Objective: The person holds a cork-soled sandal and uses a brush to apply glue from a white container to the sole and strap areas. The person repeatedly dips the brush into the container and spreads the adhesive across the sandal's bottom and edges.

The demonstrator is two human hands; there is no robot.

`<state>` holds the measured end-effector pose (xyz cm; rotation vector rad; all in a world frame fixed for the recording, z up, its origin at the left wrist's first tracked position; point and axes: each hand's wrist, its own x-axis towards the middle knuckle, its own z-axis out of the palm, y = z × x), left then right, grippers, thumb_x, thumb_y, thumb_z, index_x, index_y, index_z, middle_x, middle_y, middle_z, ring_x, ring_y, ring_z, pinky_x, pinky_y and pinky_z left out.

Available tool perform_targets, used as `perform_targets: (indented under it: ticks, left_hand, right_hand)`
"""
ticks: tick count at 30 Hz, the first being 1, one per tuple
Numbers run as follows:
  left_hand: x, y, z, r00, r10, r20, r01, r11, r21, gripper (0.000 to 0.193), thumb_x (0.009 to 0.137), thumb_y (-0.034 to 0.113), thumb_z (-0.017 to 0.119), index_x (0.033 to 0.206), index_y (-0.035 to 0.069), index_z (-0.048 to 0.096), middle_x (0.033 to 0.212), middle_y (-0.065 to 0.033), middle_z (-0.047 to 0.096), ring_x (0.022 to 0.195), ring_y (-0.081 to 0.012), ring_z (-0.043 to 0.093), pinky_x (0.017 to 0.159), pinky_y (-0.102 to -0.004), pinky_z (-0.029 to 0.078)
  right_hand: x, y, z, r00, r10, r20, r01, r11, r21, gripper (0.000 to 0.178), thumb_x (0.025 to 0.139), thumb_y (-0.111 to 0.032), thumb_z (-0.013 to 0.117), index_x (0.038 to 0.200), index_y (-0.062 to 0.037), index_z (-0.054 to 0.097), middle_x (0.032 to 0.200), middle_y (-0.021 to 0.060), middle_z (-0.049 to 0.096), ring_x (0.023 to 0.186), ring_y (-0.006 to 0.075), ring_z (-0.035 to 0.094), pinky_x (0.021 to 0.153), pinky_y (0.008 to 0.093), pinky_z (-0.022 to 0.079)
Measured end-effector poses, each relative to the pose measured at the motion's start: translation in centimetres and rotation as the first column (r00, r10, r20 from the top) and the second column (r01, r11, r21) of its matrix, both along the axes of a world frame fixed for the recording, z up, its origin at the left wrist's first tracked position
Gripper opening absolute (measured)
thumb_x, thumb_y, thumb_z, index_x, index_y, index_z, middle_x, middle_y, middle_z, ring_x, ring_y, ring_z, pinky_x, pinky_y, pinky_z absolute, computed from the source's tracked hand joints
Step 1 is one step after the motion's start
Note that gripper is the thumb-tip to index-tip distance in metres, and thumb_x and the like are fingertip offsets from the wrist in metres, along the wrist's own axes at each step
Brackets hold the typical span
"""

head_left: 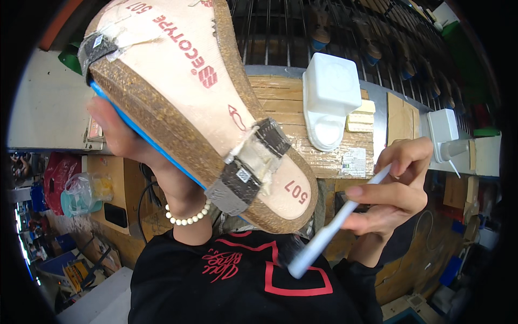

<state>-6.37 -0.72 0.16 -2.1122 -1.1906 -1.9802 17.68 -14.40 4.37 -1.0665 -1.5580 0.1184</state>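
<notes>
Held up large before me is an unfinished sandal [172,81], with brown cork sides and a pale, red-printed underside facing me. Dark grey strap ends [240,181] are folded over its edges, with yellowish, glue-like residue between them. Blue material shows along its lower left side. Supporting it from the left, my left hand [121,132] wears a white bead bracelet; part of the hand is behind the sandal. Away to the right, my right hand [391,189] grips a brush [329,232] by its pale handle. The dark bristles point down left, near the sandal's rounded end but apart from it.
A white plastic dispenser [332,86] with a rounded dish stands on the cardboard-covered bench [280,102], beside a pale yellow block [360,116]. Behind runs a metal rack [280,38] with shoe forms. Another white dispenser [445,132] is far right. A phone [115,215] lies at left.
</notes>
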Motion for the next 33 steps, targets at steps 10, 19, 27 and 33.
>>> perform_targets:
  ticks: [10, 19, 27, 33]
  left_hand:
    - [4.6, -1.2, 6.0, 0.357, 0.04, 0.933, 0.73, 0.611, -0.305, 0.071, 0.1, 0.063, 0.025, 0.14, 0.008, 0.042, 0.132, -0.0088, 0.051, 0.123, -0.0156, 0.049, 0.104, -0.0338, 0.04]
    - [4.4, 0.6, 2.0, 0.447, -0.193, 0.873, 0.76, 0.597, -0.257, 0.069, 0.098, 0.06, 0.031, 0.143, 0.009, 0.036, 0.137, -0.0096, 0.045, 0.127, -0.0178, 0.046, 0.107, -0.0368, 0.037]
    - [4.5, 1.2, -0.7, 0.497, -0.259, 0.828, 0.767, 0.577, -0.28, 0.069, 0.097, 0.058, 0.037, 0.145, 0.009, 0.032, 0.141, -0.0103, 0.041, 0.13, -0.0197, 0.042, 0.11, -0.0394, 0.033]
    - [4.7, 1.8, -2.2, 0.511, -0.277, 0.814, 0.774, 0.56, -0.296, 0.071, 0.096, 0.056, 0.041, 0.147, 0.01, 0.028, 0.145, -0.0108, 0.037, 0.133, -0.0211, 0.039, 0.112, -0.0413, 0.031]
  right_hand:
    - [0.4, 0.4, -1.7, 0.998, -0.062, 0.024, 0.063, 0.997, -0.047, 0.044, 0.047, -0.034, 0.096, 0.084, -0.0162, 0.08, 0.092, -0.0001, 0.036, 0.08, 0.0119, 0.042, 0.062, 0.0217, 0.033]
    - [0.7, 0.9, -2.2, 0.987, 0.157, -0.028, -0.159, 0.984, -0.077, 0.046, 0.046, -0.037, 0.095, 0.084, -0.0164, 0.08, 0.093, -0.0002, 0.038, 0.079, 0.0124, 0.041, 0.061, 0.0233, 0.031]
    - [1.0, 1.2, -2.3, 0.964, 0.25, -0.094, -0.256, 0.964, -0.064, 0.044, 0.05, -0.043, 0.094, 0.075, -0.0108, 0.077, 0.096, 0.0033, 0.036, 0.082, 0.0152, 0.043, 0.065, 0.0257, 0.035]
    - [1.5, 1.5, -3.2, 0.971, 0.179, -0.161, -0.207, 0.962, -0.18, 0.045, 0.041, -0.032, 0.095, 0.079, -0.014, 0.081, 0.093, 0.0008, 0.039, 0.082, 0.016, 0.043, 0.067, 0.0258, 0.034]
